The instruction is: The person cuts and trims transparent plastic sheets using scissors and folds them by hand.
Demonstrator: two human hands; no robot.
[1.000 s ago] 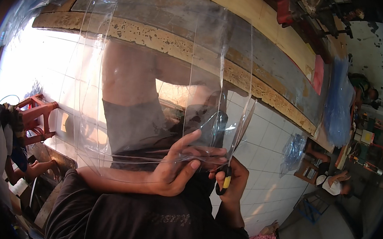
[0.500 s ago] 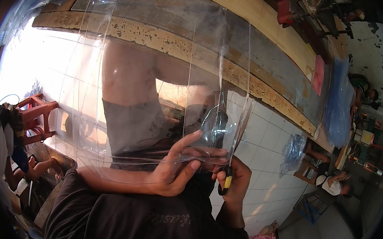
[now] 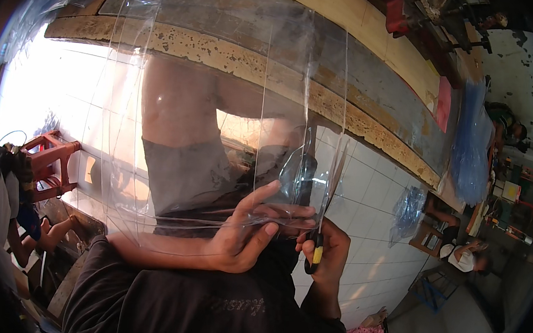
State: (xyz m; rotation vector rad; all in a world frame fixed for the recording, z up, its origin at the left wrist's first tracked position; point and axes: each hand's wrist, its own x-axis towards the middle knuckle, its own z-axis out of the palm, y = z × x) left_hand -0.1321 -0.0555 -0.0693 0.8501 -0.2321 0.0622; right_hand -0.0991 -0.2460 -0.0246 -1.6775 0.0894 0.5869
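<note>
Clear plastic sheet [image 3: 220, 119] — scissors [image 3: 319, 233] alongside

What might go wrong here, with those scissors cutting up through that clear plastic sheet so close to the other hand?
The left hand pinches the clear plastic sheet right beside the scissors held in the right hand, so its fingertips could get nicked. The sheet hangs large and floppy, so it may buckle and pull the cut off line. Glare from the bright opening behind probably makes the cut edge hard to see.
</note>
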